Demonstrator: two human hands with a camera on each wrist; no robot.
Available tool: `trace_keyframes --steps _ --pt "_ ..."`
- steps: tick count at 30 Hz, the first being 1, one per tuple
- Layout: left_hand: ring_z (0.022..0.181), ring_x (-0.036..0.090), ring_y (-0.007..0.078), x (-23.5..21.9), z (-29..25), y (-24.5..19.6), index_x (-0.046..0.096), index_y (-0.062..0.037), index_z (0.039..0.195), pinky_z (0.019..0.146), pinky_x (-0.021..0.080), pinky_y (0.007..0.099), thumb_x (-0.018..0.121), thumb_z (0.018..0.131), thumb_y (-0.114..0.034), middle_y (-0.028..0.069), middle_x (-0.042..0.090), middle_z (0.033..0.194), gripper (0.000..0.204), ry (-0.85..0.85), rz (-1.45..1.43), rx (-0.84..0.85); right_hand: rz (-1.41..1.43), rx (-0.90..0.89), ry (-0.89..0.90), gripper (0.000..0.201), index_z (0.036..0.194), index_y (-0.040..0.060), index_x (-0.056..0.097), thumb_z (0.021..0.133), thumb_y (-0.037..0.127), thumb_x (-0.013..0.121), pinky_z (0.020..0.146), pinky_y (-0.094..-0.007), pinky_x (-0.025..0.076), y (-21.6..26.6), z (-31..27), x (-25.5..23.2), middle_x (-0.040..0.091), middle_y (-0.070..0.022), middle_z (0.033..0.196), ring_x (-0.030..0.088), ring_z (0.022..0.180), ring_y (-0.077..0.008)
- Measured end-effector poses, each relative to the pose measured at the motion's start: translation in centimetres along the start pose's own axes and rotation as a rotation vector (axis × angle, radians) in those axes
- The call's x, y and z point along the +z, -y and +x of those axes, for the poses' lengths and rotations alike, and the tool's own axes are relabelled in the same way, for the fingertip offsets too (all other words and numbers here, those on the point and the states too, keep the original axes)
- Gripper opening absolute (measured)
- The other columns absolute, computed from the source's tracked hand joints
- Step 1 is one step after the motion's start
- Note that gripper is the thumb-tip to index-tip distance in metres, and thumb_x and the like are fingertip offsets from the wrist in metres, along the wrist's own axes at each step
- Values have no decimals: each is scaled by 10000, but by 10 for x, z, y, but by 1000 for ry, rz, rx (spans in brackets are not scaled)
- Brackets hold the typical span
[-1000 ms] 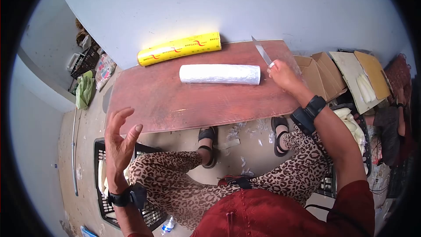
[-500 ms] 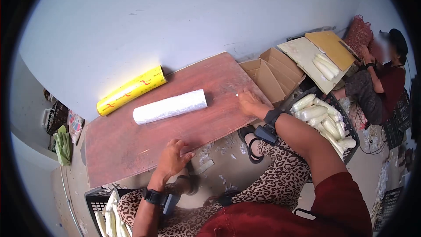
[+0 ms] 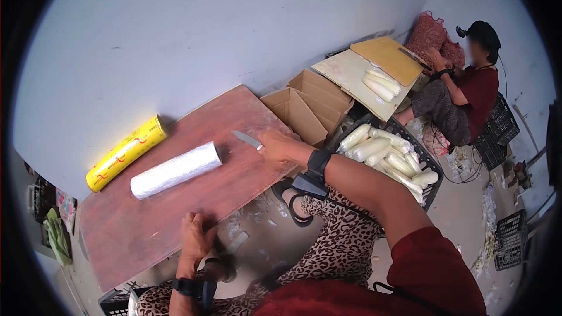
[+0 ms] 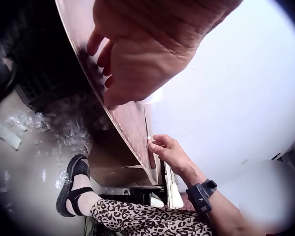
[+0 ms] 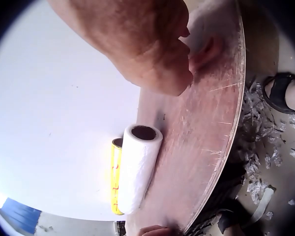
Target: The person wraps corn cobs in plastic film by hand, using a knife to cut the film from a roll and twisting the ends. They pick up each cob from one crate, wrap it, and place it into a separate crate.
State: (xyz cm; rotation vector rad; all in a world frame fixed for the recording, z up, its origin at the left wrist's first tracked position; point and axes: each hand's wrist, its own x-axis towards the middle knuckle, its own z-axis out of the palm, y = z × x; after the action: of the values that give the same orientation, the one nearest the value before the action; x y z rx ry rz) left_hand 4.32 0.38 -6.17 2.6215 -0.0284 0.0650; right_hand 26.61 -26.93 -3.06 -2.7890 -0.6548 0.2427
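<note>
My right hand (image 3: 280,146) is low over the right end of the reddish-brown table (image 3: 246,105), fingers curled about the handle of a knife (image 3: 247,138). The blade points left, towards the film roll; the handle is mostly hidden by the hand. My left hand (image 3: 196,236) is at the table's near edge with its fingers loosely bent, holding nothing. Between the hands and the wall lies a roll of clear plastic film (image 3: 175,171), its hollow core showing in the right wrist view. Behind it is a yellow printed roll (image 3: 127,153), close to the wall.
Right of the table stand an open cardboard box (image 3: 304,105) and a black crate (image 3: 434,190) of pale, long vegetables (image 3: 389,155). Beyond are boards (image 3: 389,61) with more of them, and a seated person (image 3: 477,93). Plastic scraps (image 3: 234,228) litter the floor.
The head view has swung right, bringing the crate and seated person further in. My right hand has lowered the knife from upright to near the tabletop; my left hand has come to the table edge.
</note>
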Motion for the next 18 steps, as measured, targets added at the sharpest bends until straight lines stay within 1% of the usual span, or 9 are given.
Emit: trace_keyframes --steps 2,4,6,8,10,12,14,16,18 --pt "964 503 371 3 2 2 586 -44 971 842 437 445 773 678 -132 163 545 1005 359 -19 23 -1 117 74 38 339 1069 9 607 813 225 660 874 -437 472 -9 5 -29 628 -220 1046 603 1052 -354" --pt "956 501 371 5 3 2 577 -43 961 837 438 446 782 666 -133 163 542 994 371 -31 42 -4 128 90 -19 355 1004 2 613 774 258 697 806 -419 489 -35 15 -44 651 -208 941 631 944 -339" --pt "950 499 371 6 5 1 570 -43 951 833 438 446 788 657 -135 163 539 985 378 -35 60 -10 79 93 27 352 980 3 603 766 263 705 774 -423 480 -68 23 -68 647 -199 948 618 899 -341" --pt "945 497 370 4 5 -4 565 -42 939 831 437 446 793 650 -138 163 536 977 380 -36 78 -21 22 174 -113 336 959 7 597 768 260 708 741 -422 468 -105 14 -83 645 -196 935 601 849 -341" --pt "944 494 369 5 6 -6 560 -41 929 833 436 445 799 646 -142 163 533 973 384 -41 85 -37 -22 286 -176 336 983 17 608 779 268 697 797 -421 480 -137 -3 -103 650 -202 957 616 914 -353" --pt "940 497 368 6 7 -9 556 -40 922 829 437 443 804 642 -146 162 532 969 388 -46 92 -53 -42 407 -320 394 1051 9 597 786 284 693 872 -443 480 -189 -14 -97 636 -217 1047 603 1031 -371" --pt "931 505 369 7 8 -10 553 -40 916 819 441 442 807 638 -150 161 533 964 392 -52 93 -66 -111 557 -341 478 1132 -6 562 791 301 695 938 -467 462 -213 -35 -103 604 -225 1147 566 1128 -379" --pt "916 515 370 8 10 -10 548 -39 909 805 446 442 812 633 -153 159 534 955 398 -38 65 -89 -124 676 -308 558 1252 19 522 803 303 694 951 -552 435 -251 -43 -102 533 -189 1281 508 1212 -374" --pt "905 525 371 8 12 -11 543 -39 901 790 449 442 814 627 -154 157 535 944 402 -22 45 -112 -152 739 -332 567 1256 21 510 807 313 696 962 -554 422 -276 -56 -100 515 -183 1293 489 1227 -370"
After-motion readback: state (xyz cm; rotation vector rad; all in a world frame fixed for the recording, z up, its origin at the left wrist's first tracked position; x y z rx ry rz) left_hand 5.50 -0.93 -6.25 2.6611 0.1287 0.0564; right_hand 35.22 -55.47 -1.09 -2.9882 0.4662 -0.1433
